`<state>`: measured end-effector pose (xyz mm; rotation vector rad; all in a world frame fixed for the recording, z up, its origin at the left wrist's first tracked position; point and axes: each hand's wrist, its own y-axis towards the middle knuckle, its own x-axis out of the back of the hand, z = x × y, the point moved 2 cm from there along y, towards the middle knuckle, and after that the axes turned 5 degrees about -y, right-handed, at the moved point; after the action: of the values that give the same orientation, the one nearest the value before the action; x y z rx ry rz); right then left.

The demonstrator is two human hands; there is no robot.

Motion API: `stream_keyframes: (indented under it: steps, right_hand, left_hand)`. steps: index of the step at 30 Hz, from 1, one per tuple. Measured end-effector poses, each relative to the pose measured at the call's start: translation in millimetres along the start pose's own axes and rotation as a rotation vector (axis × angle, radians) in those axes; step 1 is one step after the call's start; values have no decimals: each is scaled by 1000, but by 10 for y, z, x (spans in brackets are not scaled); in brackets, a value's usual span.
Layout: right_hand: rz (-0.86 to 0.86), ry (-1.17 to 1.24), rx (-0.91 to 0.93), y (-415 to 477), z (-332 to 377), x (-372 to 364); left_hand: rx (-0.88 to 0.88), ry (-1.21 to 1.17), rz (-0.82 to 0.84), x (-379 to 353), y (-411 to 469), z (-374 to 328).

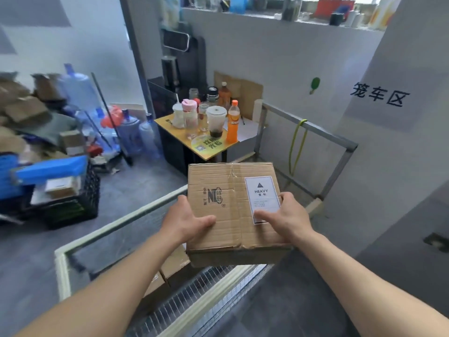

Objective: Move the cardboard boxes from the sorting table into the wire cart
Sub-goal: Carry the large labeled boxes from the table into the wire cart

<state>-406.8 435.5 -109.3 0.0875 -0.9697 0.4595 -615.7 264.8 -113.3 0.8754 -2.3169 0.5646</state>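
Note:
A brown cardboard box [226,190] with a white "HEAVY" label hangs over the wire cart [114,226], held from both sides. My left hand [187,221] grips its left edge with the thumb lying on top. My right hand [284,215] grips the right edge, thumb across the label. Inside the cart, below the held box, lie other cardboard boxes [170,266], partly hidden by my left arm. The cart's pale rim and wire mesh front [194,302] run beneath my forearms.
A small yellow table [170,125] crowded with bottles and cups stands behind the cart. A metal frame [315,128] with a green cord is at the right, by the grey wall. At left, water jugs, a black crate [80,205] and piled cardboard.

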Motion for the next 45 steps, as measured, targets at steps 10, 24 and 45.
stream_keyframes:
  steps: [10,24,45]
  right_hand:
    - [254,-43,236,427,476,-575]
    - [437,-185,357,369,1371,-1762]
    - [706,-349,251,253,503,-4169]
  left_hand:
    - [298,-1,-209,199,-275,479]
    - [529,-109,-252,660,-375,1690]
    - [885,-191,-108,-430,-354,3760]
